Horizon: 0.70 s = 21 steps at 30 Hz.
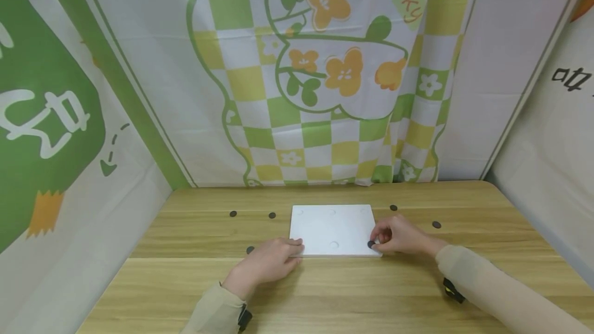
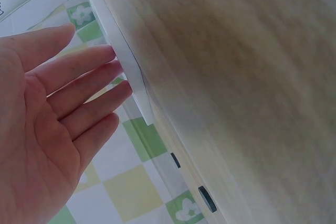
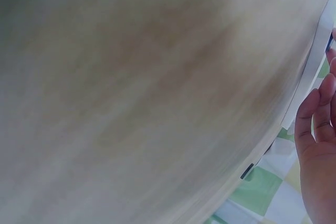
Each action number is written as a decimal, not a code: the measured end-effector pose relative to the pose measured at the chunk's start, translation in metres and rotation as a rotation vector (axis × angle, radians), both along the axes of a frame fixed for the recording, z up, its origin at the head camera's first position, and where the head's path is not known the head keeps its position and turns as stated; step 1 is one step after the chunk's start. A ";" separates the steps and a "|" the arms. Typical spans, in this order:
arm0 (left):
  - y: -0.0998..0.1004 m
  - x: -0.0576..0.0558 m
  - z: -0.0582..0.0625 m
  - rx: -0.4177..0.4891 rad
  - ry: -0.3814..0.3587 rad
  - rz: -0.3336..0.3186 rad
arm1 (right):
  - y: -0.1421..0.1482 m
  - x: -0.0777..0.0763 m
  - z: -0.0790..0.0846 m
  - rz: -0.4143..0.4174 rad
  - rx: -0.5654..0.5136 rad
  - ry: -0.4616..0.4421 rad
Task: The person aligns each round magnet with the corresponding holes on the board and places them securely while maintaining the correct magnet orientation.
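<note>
A thin white rectangular board (image 1: 330,228) lies flat on the table, with faint round marks on its top face. My left hand (image 1: 274,259) rests its fingers on the board's near left corner. In the left wrist view the left hand (image 2: 52,108) has its fingers nearly straight and nothing in its palm. With thumb and fingertips my right hand (image 1: 401,236) pinches a small dark round disc (image 1: 371,244) over the board's near right corner. Whether the disc touches the board I cannot tell. The right wrist view shows the right hand (image 3: 320,145) beside the board's edge (image 3: 303,93).
Several loose dark discs lie on the wooden table (image 1: 334,293): two at the left back (image 1: 233,214), one disc (image 1: 250,249) beside the left hand, and two on the right, one farther back (image 1: 393,207) and one disc (image 1: 436,224) nearer. A checked curtain (image 1: 325,143) hangs behind.
</note>
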<state>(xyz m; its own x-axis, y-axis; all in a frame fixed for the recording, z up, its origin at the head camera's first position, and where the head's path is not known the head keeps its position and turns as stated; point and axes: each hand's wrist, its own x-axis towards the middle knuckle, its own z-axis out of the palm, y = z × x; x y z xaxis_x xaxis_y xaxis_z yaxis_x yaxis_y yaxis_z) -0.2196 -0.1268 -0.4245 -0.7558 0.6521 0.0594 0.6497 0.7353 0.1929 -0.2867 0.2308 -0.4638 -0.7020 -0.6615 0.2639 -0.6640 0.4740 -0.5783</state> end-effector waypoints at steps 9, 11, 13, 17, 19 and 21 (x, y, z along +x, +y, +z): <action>0.000 -0.001 -0.001 -0.009 -0.005 0.008 | 0.001 -0.002 0.001 0.008 0.011 0.011; 0.000 -0.001 -0.001 -0.013 -0.005 0.009 | 0.002 -0.002 0.001 0.010 0.012 0.012; 0.000 -0.001 -0.001 -0.014 -0.003 0.007 | 0.002 -0.002 0.001 0.012 0.012 0.017; 0.000 -0.001 -0.001 -0.013 -0.004 0.007 | 0.003 -0.002 0.001 0.018 0.008 0.030; 0.000 -0.001 -0.001 -0.013 -0.007 0.008 | 0.003 -0.002 0.001 0.021 0.006 0.031; 0.000 -0.001 -0.001 -0.013 -0.011 0.010 | 0.003 -0.002 0.000 0.020 0.006 0.024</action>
<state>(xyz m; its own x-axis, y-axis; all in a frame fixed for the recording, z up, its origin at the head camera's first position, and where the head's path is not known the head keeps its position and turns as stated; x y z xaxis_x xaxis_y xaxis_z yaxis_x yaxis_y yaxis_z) -0.2207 -0.1264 -0.4256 -0.7627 0.6453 0.0423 0.6402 0.7442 0.1905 -0.2884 0.2339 -0.4636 -0.6820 -0.6770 0.2766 -0.6872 0.4638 -0.5591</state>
